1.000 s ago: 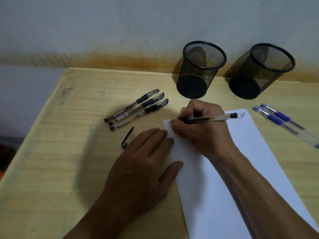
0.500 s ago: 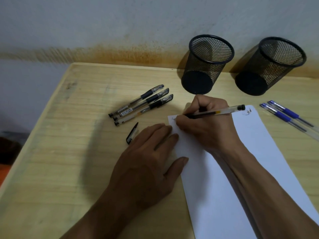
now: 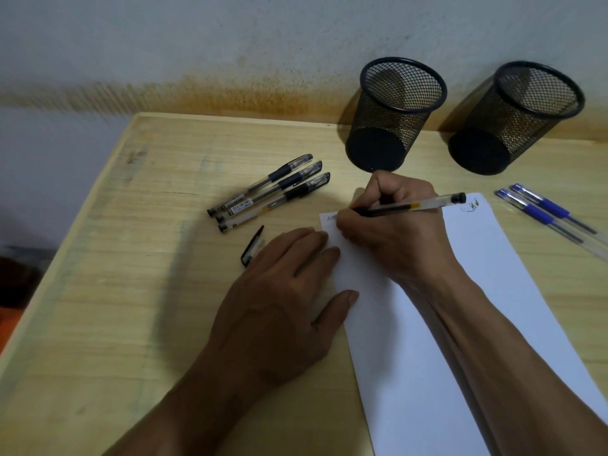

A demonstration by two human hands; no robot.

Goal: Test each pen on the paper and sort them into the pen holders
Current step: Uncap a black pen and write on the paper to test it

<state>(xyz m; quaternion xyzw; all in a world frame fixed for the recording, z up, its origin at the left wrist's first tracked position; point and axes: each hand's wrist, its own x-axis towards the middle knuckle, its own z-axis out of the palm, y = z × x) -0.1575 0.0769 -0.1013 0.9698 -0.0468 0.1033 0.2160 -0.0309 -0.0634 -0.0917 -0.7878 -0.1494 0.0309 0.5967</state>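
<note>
My right hand [image 3: 391, 225] grips a clear black-ink pen [image 3: 424, 204], its tip on the top left corner of the white paper [image 3: 437, 324], where faint marks show. My left hand [image 3: 283, 311] lies flat, fingers spread, on the paper's left edge. A black pen cap [image 3: 251, 246] lies just left of those fingers. Three capped black pens [image 3: 269, 192] lie side by side further left. Two blue pens [image 3: 546, 213] lie right of the paper. Two black mesh pen holders, one [image 3: 393, 116] in the middle and one [image 3: 513, 120] to its right, stand at the back with nothing visible inside.
The wooden table [image 3: 131, 291] ends at a stained wall behind the holders, and its left edge drops to the floor. A small scribble [image 3: 470, 205] marks the paper's top right corner.
The pen tip has worked slightly along the paper's top left corner, leaving small marks. The view shifted a little; both hands stay in place.
</note>
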